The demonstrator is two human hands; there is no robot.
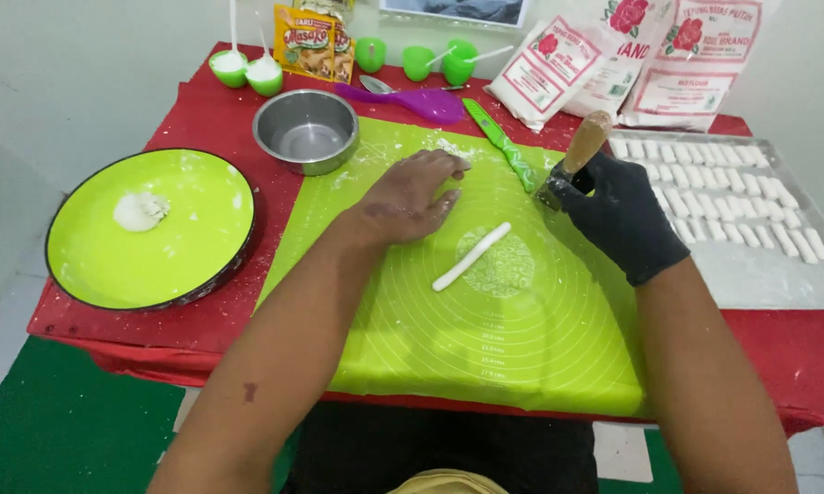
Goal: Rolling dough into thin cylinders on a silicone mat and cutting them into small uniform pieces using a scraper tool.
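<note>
Resting flat and open on the green mat [485, 338], the left hand [410, 194] lies just beside the dough strip [471, 256], while the gloved right hand [620, 215] grips a wooden-handled scraper [577, 155]. A steel bowl [306, 130], green plate [147, 229], green knife [502, 142] and tray [759, 274] of cut pieces surround them.

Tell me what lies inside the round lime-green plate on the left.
The lime-green plate holds one small lump of white dough near its left side, plus smears of white flour. Nothing covers it; what is underneath the lump cannot be seen.
</note>
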